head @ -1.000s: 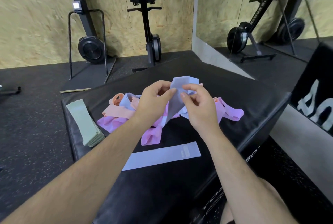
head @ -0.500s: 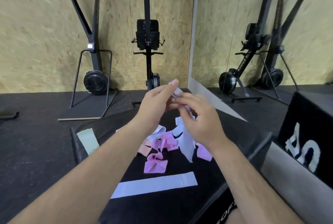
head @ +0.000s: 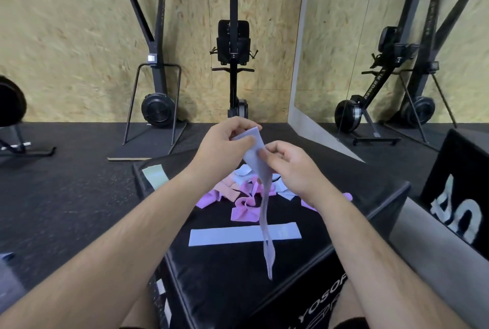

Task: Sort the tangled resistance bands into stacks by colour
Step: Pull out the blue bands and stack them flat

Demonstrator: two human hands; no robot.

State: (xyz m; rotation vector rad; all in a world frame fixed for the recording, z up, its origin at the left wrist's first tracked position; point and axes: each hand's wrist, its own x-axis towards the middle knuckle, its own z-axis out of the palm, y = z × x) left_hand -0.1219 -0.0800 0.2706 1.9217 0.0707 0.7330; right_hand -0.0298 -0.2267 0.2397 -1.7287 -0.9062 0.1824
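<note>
Both hands pinch a pale lilac elastic band (head: 265,196) at its top, the left hand (head: 225,146) highest and the right hand (head: 288,167) just below, so its long axis hangs straight down. Its tail crosses the flat pale-blue band (head: 225,236), which lies crosswise on the black padded box (head: 238,291). To stack the held band it likely needs turning level.

Chipboard walls (head: 74,24), wall mirror (head: 397,37), dark rubber floor (head: 66,183).
</note>
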